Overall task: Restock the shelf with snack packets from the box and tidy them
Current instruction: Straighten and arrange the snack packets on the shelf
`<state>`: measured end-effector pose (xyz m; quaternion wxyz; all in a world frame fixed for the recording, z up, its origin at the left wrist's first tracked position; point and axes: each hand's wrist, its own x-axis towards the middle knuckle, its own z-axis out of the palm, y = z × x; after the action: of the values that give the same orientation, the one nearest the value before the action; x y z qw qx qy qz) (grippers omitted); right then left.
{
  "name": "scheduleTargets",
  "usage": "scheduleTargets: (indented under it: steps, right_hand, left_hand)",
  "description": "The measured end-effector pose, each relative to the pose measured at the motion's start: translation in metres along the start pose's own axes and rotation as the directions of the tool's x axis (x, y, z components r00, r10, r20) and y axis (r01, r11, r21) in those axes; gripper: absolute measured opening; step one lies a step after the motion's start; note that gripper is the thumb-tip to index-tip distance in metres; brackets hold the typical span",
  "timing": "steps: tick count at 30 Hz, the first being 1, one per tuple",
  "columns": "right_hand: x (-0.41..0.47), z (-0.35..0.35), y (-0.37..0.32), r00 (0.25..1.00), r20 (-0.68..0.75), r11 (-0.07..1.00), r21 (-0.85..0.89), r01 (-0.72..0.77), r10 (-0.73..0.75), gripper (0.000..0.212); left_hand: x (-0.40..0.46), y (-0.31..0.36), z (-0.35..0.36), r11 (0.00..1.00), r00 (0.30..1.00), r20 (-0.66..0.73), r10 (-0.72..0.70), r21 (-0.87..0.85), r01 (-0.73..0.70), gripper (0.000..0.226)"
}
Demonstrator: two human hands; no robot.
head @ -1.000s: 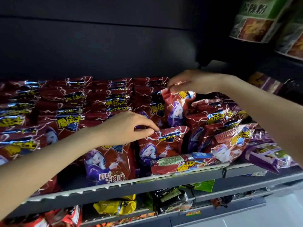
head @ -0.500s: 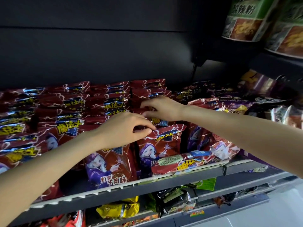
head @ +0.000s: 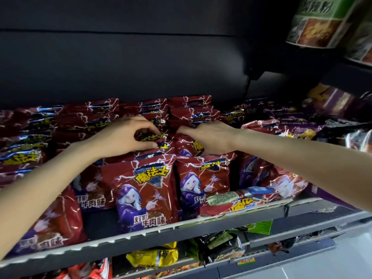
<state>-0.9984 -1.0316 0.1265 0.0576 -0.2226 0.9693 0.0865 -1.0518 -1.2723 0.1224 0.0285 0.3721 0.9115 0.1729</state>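
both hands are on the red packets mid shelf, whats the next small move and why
Probably lift the packet lying flat at the shelf's front lip and stand it upright. The left hand grips packet tops in one row, the right hand rests on the next, and those rows stand; the flat one breaks the facing.

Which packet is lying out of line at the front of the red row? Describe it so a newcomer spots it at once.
Start at the shelf's pale front rail. Follow it right, past the upright red packet showing a purple-robed figure. There the fallen packet lies flat and sideways along the rail, its pale green label panel up, while its neighbours stand upright.
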Motion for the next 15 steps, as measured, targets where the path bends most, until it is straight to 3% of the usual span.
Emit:
scheduleTargets:
  steps: [4,7,12,15]
  right_hand:
    - [-0.004,0.006,0.001,0.991,-0.131,0.994,-0.113,0.007,-0.022,0.081]
    - [-0.005,0.008,0.005,0.992,-0.128,0.995,-0.101,0.005,-0.018,0.079]
    - [-0.006,0.001,0.023,0.992,-0.128,0.952,0.302,0.05,-0.012,0.069]
    - [-0.011,-0.002,0.031,0.993,-0.107,0.934,0.349,0.075,-0.04,0.077]
  left_hand:
    - [-0.003,-0.001,0.001,0.999,0.999,-0.015,0.043,-0.008,-0.043,0.04]
    - [-0.004,-0.001,0.004,0.998,0.998,-0.018,0.052,0.025,-0.052,0.048]
    - [-0.001,0.003,0.005,0.995,0.998,-0.006,0.069,0.073,-0.068,0.057]
    - [-0.001,0.004,0.007,0.993,0.996,-0.003,0.087,0.078,-0.086,0.059]
